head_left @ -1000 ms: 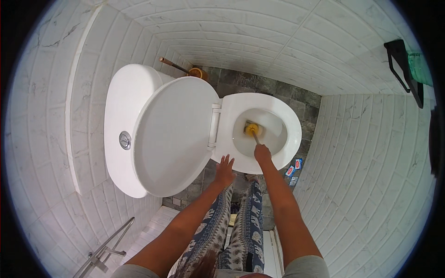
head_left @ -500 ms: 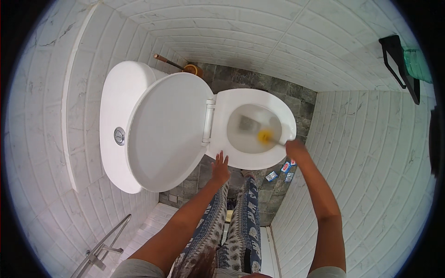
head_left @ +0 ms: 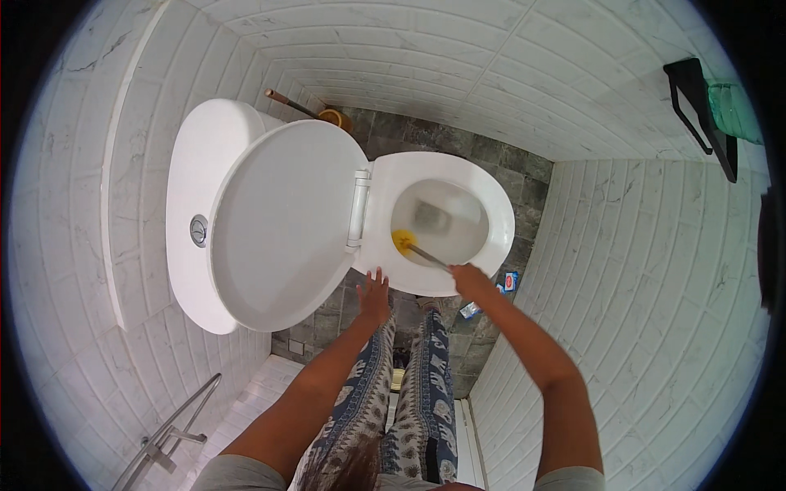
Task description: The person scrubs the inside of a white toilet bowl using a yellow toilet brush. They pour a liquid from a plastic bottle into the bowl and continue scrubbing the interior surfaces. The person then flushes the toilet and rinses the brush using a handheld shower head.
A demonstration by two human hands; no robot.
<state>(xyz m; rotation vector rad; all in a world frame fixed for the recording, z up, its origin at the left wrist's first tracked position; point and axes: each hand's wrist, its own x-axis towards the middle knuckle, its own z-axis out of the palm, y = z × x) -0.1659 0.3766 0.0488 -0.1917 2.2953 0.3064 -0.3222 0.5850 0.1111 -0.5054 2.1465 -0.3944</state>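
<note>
Toilet (head_left: 378, 221): lid (head_left: 286, 225) raised at nine o'clock, leaving the bowl (head_left: 473, 236) accessible. Brush (head_left: 404, 240): head at the bowl's eight o'clock. Right hand (head_left: 472, 282), five o'clock: clamped on the brush, presumably for control. Left hand (head_left: 373, 301), seven o'clock: spread apart, presumably balancing.

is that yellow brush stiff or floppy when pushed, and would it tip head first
The yellow brush probably pushes stiffly: its slim handle runs straight from the right hand. With its rounded head at one end, it would likely tip head-down if held loosely.
</note>
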